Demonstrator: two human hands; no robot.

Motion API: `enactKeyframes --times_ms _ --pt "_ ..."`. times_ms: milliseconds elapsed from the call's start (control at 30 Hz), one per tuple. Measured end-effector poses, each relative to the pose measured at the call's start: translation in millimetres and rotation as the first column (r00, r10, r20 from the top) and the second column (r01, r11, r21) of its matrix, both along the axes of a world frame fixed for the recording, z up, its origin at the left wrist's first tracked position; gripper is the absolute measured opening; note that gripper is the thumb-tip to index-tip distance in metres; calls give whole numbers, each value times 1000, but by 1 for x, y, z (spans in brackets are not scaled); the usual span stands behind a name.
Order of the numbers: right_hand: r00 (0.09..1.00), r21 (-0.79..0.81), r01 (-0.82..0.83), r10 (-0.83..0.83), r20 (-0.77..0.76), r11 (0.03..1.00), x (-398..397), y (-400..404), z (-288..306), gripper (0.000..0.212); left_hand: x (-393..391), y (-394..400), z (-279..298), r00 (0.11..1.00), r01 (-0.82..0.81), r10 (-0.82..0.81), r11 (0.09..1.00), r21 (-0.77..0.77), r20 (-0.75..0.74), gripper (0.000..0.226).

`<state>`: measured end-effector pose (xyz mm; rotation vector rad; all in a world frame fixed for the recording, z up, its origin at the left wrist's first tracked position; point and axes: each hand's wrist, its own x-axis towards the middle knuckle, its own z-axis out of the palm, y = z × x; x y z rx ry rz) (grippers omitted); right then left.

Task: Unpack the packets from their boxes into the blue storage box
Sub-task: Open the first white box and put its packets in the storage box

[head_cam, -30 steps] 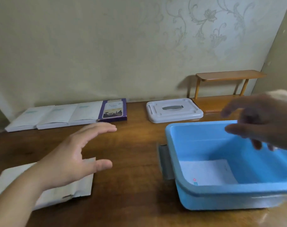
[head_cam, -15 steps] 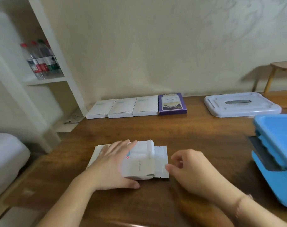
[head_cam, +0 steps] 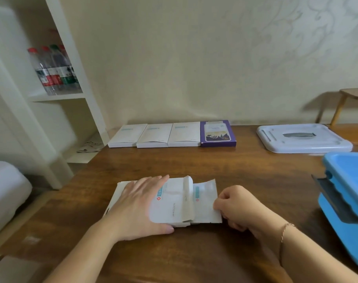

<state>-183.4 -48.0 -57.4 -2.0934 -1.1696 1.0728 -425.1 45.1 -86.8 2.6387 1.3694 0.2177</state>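
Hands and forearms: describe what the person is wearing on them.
Both forearms are bare, with no sleeves in view. The left hand shows no rings or gloves. The right hand is also ungloved; a thin beaded bracelet circles its wrist.

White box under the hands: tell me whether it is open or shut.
Open: the white box has its end flap lifted, and a packet sticks out.

A flat white box [head_cam: 170, 203] lies open-ended on the tabletop [head_cam: 245, 172], a white packet [head_cam: 205, 203] half out of its right end. The blue storage box [head_cam: 349, 201] sits at far right.
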Motion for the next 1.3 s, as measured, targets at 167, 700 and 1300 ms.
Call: enactKeyframes --times_ms 167,700,1300 --pt "979 360 81 -142 147 930 16 -20 20 8 -13 7 14 997 -22 15 995 -94 -75 113" --pt "944 841 20 -288 163 541 63 -118 115 22 150 -71 159 605 537 -383 844 -2 698 6" --pt "938 126 -36 -10 346 991 293 -170 123 19 300 -102 121 598 489 -404 868 85 692 22"
